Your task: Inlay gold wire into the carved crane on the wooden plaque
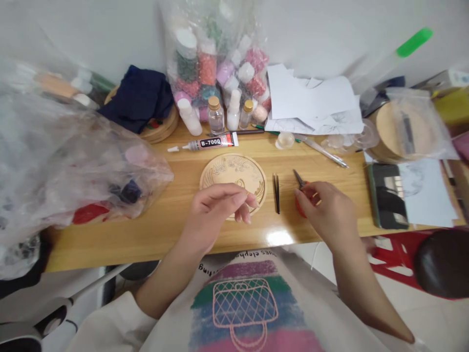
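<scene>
My left hand (pixel 220 208) hovers over the near part of a round wooden disc (pixel 229 168) with carved curling lines; its fingers are curled, thumb near the index finger, and anything between them is too small to make out. To the disc's right lie black tweezers (pixel 277 194). My right hand (pixel 326 208) is at the red-handled scissors (pixel 299 180), fingers bent over the handles, which it partly hides; the blades point away from me. Beyond the disc lies a B-7000 glue tube (pixel 210 142), its nozzle to the left.
Plastic bags (pixel 84 161) cover the table's left side. Small bottles (pixel 216 116) and bagged jars (pixel 186 58) stand at the back. Papers (pixel 311 100), a craft knife (pixel 326 154) and a small clear dish (pixel 285 140) lie back right. A phone (pixel 388 195) rests at the right.
</scene>
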`<action>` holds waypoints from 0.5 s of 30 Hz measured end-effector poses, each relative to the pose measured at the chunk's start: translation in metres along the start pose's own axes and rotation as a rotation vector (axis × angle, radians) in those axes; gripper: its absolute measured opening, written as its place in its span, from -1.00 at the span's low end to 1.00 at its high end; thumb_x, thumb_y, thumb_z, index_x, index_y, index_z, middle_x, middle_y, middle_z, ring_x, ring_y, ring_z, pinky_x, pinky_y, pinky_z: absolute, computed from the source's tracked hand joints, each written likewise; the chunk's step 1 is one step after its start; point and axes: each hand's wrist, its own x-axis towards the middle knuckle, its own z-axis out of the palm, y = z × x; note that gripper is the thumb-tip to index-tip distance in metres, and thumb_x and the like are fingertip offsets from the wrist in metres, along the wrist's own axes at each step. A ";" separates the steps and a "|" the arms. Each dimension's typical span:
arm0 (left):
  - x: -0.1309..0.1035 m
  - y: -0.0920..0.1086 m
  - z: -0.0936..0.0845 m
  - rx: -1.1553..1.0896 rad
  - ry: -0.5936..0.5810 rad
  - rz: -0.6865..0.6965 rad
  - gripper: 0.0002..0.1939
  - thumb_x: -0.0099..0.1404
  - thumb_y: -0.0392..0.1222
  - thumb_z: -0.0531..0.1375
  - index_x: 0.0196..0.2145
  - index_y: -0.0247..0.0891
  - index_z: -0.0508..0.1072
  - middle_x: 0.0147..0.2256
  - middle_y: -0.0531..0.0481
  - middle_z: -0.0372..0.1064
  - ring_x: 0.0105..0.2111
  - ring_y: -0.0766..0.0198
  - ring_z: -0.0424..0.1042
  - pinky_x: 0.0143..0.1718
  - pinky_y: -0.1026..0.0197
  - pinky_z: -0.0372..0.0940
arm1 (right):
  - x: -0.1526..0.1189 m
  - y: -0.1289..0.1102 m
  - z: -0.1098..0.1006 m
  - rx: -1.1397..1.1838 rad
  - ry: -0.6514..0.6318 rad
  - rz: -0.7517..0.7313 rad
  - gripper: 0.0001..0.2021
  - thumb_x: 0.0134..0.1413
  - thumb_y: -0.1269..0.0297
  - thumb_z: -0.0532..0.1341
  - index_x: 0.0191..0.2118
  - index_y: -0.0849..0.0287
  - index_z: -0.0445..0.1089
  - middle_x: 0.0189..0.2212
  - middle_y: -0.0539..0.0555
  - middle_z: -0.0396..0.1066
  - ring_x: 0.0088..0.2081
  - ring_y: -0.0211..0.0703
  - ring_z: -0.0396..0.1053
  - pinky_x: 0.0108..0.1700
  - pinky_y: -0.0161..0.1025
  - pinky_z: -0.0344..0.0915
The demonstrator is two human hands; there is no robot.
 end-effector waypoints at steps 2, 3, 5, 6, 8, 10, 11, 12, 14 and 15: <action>-0.001 0.000 0.001 -0.031 -0.009 -0.008 -0.87 0.21 -0.09 0.36 -0.43 -0.16 0.61 -0.47 0.05 0.53 -0.61 0.41 0.41 -0.57 0.35 0.28 | 0.000 -0.006 0.003 -0.036 -0.045 -0.003 -0.79 0.02 0.09 0.21 -0.42 0.13 0.37 -0.46 0.07 0.42 -0.44 -0.11 0.33 -0.43 -0.24 0.07; -0.001 -0.001 0.001 -0.043 -0.012 -0.012 -0.88 0.21 -0.11 0.36 -0.43 -0.17 0.62 -0.46 0.05 0.54 -0.60 0.42 0.41 -0.57 0.36 0.28 | 0.001 -0.009 0.005 -0.058 -0.064 -0.007 -0.77 0.03 0.08 0.22 -0.44 0.14 0.35 -0.47 0.06 0.41 -0.45 -0.12 0.32 -0.43 -0.25 0.05; -0.004 -0.003 -0.002 -0.049 -0.016 -0.016 -0.88 0.22 -0.12 0.35 -0.42 -0.18 0.62 -0.45 0.05 0.55 -0.60 0.43 0.42 -0.56 0.37 0.29 | 0.001 -0.015 0.009 -0.102 -0.085 -0.020 -0.73 0.04 0.05 0.24 -0.48 0.14 0.31 -0.47 0.06 0.39 -0.45 -0.13 0.30 -0.43 -0.25 0.02; -0.007 -0.004 -0.004 -0.037 -0.012 -0.017 -0.88 0.23 -0.12 0.34 -0.42 -0.18 0.62 -0.45 0.05 0.55 -0.60 0.44 0.42 -0.55 0.37 0.29 | 0.001 -0.018 0.010 -0.119 -0.084 -0.027 -0.72 0.04 0.05 0.24 -0.49 0.14 0.29 -0.47 0.07 0.39 -0.44 -0.13 0.30 -0.42 -0.25 0.02; -0.014 -0.010 -0.012 0.022 0.011 -0.003 -0.90 0.25 -0.14 0.32 -0.40 -0.16 0.62 -0.43 0.07 0.56 -0.58 0.44 0.42 -0.53 0.37 0.30 | 0.002 -0.023 0.013 -0.138 -0.080 -0.041 -0.72 0.05 0.07 0.24 -0.49 0.15 0.28 -0.45 0.09 0.40 -0.43 -0.12 0.31 -0.42 -0.25 0.02; -0.023 -0.017 -0.022 0.119 0.051 0.027 -0.90 0.28 -0.15 0.30 -0.37 -0.14 0.61 -0.40 0.07 0.56 -0.56 0.43 0.43 -0.50 0.35 0.33 | 0.001 -0.027 0.016 -0.146 -0.080 -0.051 -0.74 0.07 0.09 0.22 -0.48 0.15 0.29 -0.44 0.10 0.41 -0.42 -0.11 0.33 -0.41 -0.24 0.04; -0.028 -0.021 -0.027 0.164 0.070 0.036 -0.90 0.30 -0.16 0.28 -0.35 -0.14 0.61 -0.39 0.06 0.56 -0.54 0.42 0.44 -0.49 0.34 0.34 | 0.001 -0.028 0.017 -0.147 -0.080 -0.056 -0.75 0.08 0.10 0.21 -0.48 0.15 0.30 -0.44 0.10 0.42 -0.42 -0.11 0.33 -0.41 -0.24 0.05; -0.032 -0.024 -0.032 0.194 0.082 0.037 -0.90 0.31 -0.17 0.27 -0.34 -0.14 0.61 -0.38 0.06 0.56 -0.53 0.42 0.44 -0.48 0.34 0.35 | 0.001 -0.029 0.018 -0.145 -0.077 -0.062 -0.75 0.08 0.10 0.20 -0.49 0.14 0.30 -0.44 0.11 0.43 -0.43 -0.10 0.34 -0.41 -0.24 0.05; -0.041 -0.029 -0.039 0.228 0.104 0.012 -0.88 0.33 -0.20 0.25 -0.33 -0.15 0.61 -0.38 0.05 0.56 -0.51 0.42 0.45 -0.46 0.35 0.35 | 0.000 -0.031 0.021 -0.134 -0.058 -0.083 -0.74 0.09 0.09 0.19 -0.50 0.14 0.29 -0.46 0.12 0.44 -0.43 -0.08 0.35 -0.41 -0.23 0.06; -0.044 -0.031 -0.042 0.236 0.116 -0.006 -0.88 0.33 -0.21 0.25 -0.33 -0.15 0.61 -0.37 0.04 0.56 -0.51 0.42 0.45 -0.46 0.35 0.36 | -0.001 -0.031 0.022 -0.126 -0.048 -0.096 -0.72 0.09 0.07 0.19 -0.50 0.14 0.29 -0.47 0.12 0.44 -0.42 -0.08 0.35 -0.41 -0.23 0.06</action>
